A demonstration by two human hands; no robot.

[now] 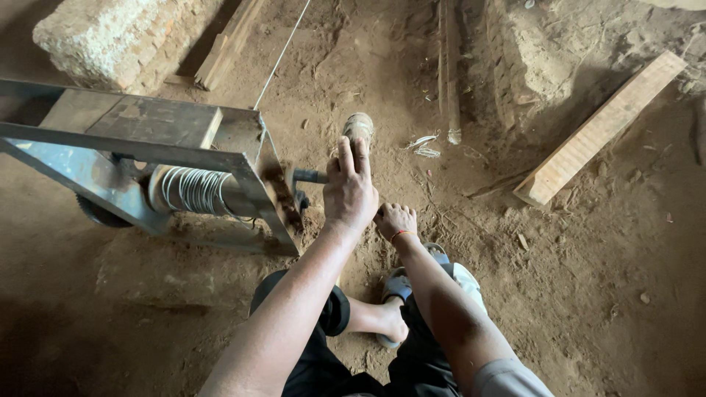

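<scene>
Nearest: right hand (396,220) low beside knee, fingers curled shut, contents not visible. Left hand (349,190) just beyond, fingers pressed together around crank handle (309,176) at frame's right end. Handle probably rigid steel, stiff to turn; best gripped full-fist at its outer end. Farther left: wire coil (193,190) on spool, springy, inside metal frame (147,140)

Frame (243,158): grey metal, rust-brown patches.
Wire coil (193,190), inside frame: pale silver, ringed bands.
Plank (599,129), right of frame: light tan, grained.
Floor (588,294): reddish-brown dirt.
Wrist band (399,234), below frame's crank: red-orange.
Shorts (331,367): black.
Sandal (397,288): blue-grey strap.
</scene>
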